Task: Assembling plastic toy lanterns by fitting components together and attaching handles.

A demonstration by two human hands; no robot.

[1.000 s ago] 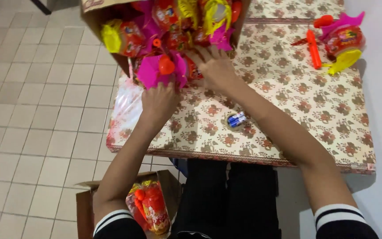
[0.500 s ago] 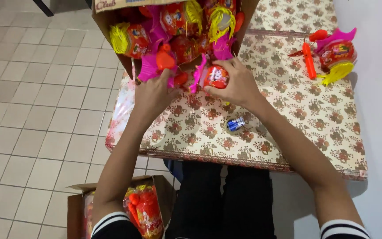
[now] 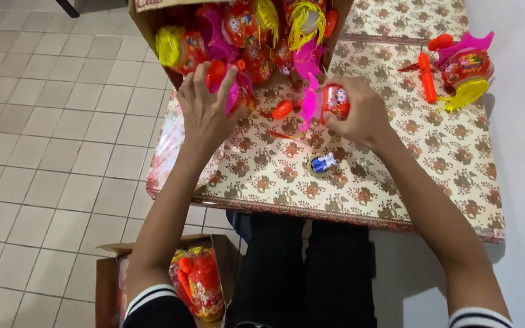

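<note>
My right hand (image 3: 361, 113) grips a small red lantern toy (image 3: 333, 102) with pink fins, held just above the flowered tablecloth (image 3: 396, 176). My left hand (image 3: 206, 109) has its fingers spread against a pink and red lantern piece (image 3: 233, 91) at the mouth of a cardboard box (image 3: 153, 24). The box lies open at the table's far edge, packed with several red, pink and yellow lantern toys (image 3: 256, 30). A small blue and silver battery (image 3: 323, 163) lies on the cloth near my right wrist.
One more assembled lantern (image 3: 464, 71) with an orange handle (image 3: 426, 76) lies at the table's far right by a white wall. On the tiled floor at my left knee stands a second cardboard box (image 3: 112, 279) holding a wrapped red lantern (image 3: 199, 290).
My right hand has drawn the red lantern out of the box and toward me. My left hand has risen to the pink piece at the box mouth.
</note>
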